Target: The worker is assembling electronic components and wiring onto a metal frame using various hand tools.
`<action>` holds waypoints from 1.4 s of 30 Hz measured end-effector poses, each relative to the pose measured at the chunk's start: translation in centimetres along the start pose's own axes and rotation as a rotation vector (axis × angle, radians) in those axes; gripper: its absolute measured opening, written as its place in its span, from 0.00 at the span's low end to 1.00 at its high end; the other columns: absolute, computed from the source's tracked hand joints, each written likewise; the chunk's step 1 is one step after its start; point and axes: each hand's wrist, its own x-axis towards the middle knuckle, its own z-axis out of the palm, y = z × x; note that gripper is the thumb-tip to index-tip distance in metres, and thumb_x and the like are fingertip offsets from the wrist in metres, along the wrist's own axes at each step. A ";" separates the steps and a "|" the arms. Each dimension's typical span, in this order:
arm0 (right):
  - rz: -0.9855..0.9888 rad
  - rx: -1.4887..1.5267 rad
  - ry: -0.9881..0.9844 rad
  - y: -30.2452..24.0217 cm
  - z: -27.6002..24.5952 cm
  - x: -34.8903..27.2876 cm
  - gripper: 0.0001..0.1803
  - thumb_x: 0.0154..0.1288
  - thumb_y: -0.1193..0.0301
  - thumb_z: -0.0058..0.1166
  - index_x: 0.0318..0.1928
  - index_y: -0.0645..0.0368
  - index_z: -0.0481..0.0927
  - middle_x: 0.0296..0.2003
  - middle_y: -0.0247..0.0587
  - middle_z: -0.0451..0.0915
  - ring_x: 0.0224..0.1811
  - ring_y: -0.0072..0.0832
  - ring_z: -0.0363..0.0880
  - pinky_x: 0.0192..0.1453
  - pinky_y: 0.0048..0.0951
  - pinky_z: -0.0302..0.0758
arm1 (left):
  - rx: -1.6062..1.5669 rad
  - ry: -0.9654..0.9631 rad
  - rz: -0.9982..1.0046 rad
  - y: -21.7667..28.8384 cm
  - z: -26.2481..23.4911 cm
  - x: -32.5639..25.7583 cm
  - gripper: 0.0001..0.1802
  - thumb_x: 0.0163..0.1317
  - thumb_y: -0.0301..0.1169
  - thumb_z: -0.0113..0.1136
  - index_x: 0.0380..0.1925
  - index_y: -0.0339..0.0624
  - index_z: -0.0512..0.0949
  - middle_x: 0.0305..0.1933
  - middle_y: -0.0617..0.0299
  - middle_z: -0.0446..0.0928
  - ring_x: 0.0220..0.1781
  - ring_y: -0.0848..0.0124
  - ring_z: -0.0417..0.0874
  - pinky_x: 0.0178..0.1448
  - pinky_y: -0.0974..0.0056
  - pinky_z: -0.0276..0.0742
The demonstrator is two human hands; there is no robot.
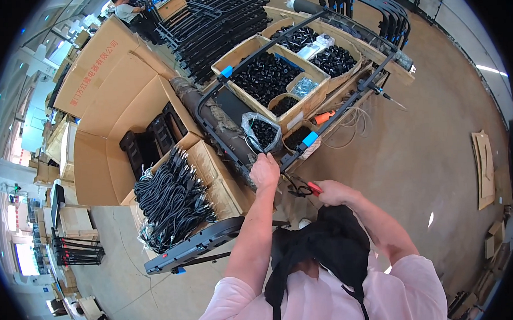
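Note:
A black tubular metal frame (216, 140) with blue wrapped patches lies across the work stand in front of me. My left hand (265, 172) is closed at the near end of this frame, knuckles up; the spot under its fingers is hidden. Just right of it and lower, my right hand (334, 192) is wrapped around a red-handled tool (314, 188), whose working end I cannot make out. Thin black loops (298, 188) hang between the two hands. Right beyond my left hand sits a clear plastic bag (262, 132) of small black parts.
Wooden trays (289, 121) of black caps and screws stand beyond the frame. Left are an open carton (109, 132) and a box with bundled black cables (172, 201). A long grey-black console (194, 245) leans near my left arm. Stacked black frames (216, 30) and another person (127, 12) are farther back.

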 end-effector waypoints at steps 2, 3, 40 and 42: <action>0.110 0.210 -0.036 1.3 -1.4 -1.3 0.24 0.64 0.69 0.54 0.60 0.62 0.79 0.49 0.61 0.85 0.54 0.52 0.85 0.60 0.48 0.77 | -0.009 -0.001 0.024 0.1 0.1 0.2 0.18 0.75 0.43 0.54 0.37 0.38 0.79 0.35 0.37 0.86 0.39 0.39 0.88 0.47 0.38 0.82; 0.105 0.199 -0.041 2.8 -1.3 -0.6 0.24 0.64 0.69 0.54 0.60 0.62 0.79 0.49 0.61 0.85 0.54 0.52 0.85 0.60 0.48 0.77 | -0.014 0.006 0.014 0.0 0.2 0.2 0.18 0.75 0.43 0.54 0.37 0.38 0.79 0.35 0.37 0.86 0.39 0.39 0.88 0.47 0.38 0.82; -0.207 0.865 -0.666 13.6 -1.7 24.0 0.18 0.68 0.65 0.64 0.53 0.63 0.85 0.39 0.40 0.85 0.41 0.27 0.84 0.48 0.32 0.80 | 0.016 0.338 -0.611 -19.0 -19.9 27.8 0.18 0.68 0.42 0.62 0.47 0.40 0.86 0.50 0.46 0.86 0.53 0.52 0.88 0.57 0.52 0.82; 0.208 1.155 -0.637 20.0 -4.5 22.7 0.23 0.67 0.66 0.66 0.57 0.66 0.82 0.43 0.39 0.86 0.44 0.29 0.86 0.54 0.31 0.82 | 0.017 0.190 -0.659 -19.6 -18.1 33.3 0.18 0.68 0.42 0.60 0.47 0.42 0.87 0.54 0.47 0.86 0.57 0.51 0.87 0.61 0.52 0.82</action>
